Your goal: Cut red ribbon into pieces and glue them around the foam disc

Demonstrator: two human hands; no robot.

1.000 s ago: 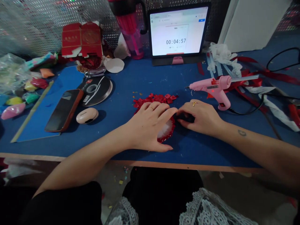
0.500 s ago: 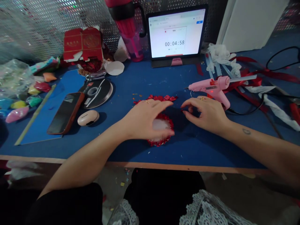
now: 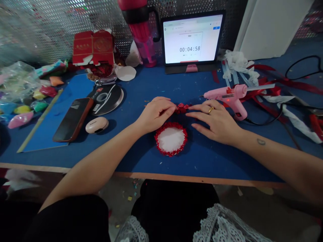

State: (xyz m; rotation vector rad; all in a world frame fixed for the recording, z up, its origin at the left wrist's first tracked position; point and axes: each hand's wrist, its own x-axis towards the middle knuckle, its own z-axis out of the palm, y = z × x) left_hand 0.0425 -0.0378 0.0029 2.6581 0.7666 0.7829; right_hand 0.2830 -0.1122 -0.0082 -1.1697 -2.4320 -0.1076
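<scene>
Pinching a small cluster of folded red ribbon [image 3: 182,108] at its left end with the curled, nearly closed fingers of the left hand [image 3: 155,116]. Cluster's long axis running roughly left to right, along the front edge of the blue work table [image 3: 141,159]; exact pointing of the folds too small to tell. Cluster resting on or just above the table, between both hands. Right hand [image 3: 214,121] open and flat, holding nothing, fingers stretched toward the cluster's right end; contact not clear. Round white disc edged in red ribbon [image 3: 171,138] lying flat, nearer the table's front edge, just below the cluster. Pink hot glue gun [image 3: 230,97] lying to the right, beyond the right hand. Compared with one second earlier: left hand moved off the disc, now leaving the white centre and whole rim uncovered; both hands now drawn together at the cluster, above the disc.
</scene>
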